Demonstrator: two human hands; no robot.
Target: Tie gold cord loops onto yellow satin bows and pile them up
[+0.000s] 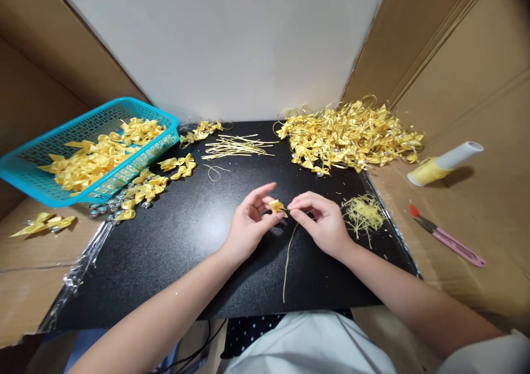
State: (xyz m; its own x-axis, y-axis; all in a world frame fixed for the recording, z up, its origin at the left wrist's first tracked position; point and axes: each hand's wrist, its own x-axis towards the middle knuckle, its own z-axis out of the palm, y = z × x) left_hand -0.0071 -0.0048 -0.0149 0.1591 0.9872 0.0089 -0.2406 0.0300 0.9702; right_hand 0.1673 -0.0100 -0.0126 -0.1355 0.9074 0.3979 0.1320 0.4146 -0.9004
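Above the middle of the black board, my left hand [252, 222] pinches a small yellow ribbon bow [276, 206] between thumb and fingers, with its index finger stretched out. My right hand [321, 222] is closed just right of the bow, thumb and fingertips pressed together on a thin yellow cord [287, 263]. One end of this cord hangs down toward the board's front edge. Whether the cord passes through the bow is too small to tell.
At left stands a turquoise basket [62, 200] of yellow bows, with more bows and silver bells beside it. Cut cords [238, 146] lie at the back. A heap of corded bows [351, 136], cord scraps [364, 216], pink snips [455, 247] and a white tube [459, 156] are at right.
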